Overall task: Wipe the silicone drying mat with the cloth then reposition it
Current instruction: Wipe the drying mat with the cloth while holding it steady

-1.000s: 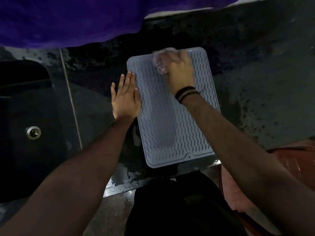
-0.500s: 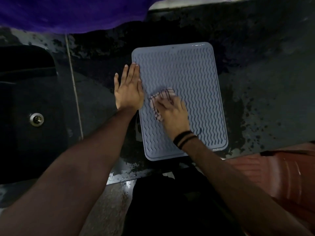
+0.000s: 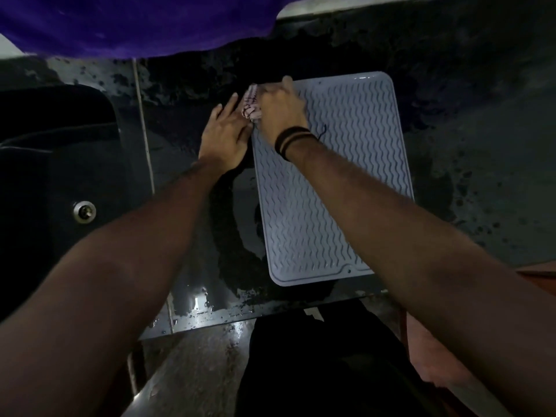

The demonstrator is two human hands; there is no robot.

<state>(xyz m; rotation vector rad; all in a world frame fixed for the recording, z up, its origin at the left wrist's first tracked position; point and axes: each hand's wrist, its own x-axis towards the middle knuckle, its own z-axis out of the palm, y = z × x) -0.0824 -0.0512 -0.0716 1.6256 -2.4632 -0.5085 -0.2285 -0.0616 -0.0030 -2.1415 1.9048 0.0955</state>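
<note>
Head view. The silicone drying mat, grey with a wavy ribbed surface, is shown lying flat on the dark, wet countertop, its near edge close to the counter's front edge. The cloth, bunched and pale with dark markings, is held at the mat's far left corner by the right hand, whose fingers are curled over it and press it down. The left hand is laid flat with straight fingers along the mat's left edge, holding nothing; its fingertips lie just beside the cloth.

The wiping step is judged to be in hand. It would be done well if the cloth were kept bunched under an even palm pressure and drawn along the ribs in overlapping strokes, the mat being pinned by the flat hand so that it cannot creep on the wet surface. The right-hand strip of the mat is probably still to be covered.

A dark sink with a metal drain fitting lies well to the left. Purple fabric hangs over the far side. Standing water near the front edge may let the mat slide when it is repositioned.
</note>
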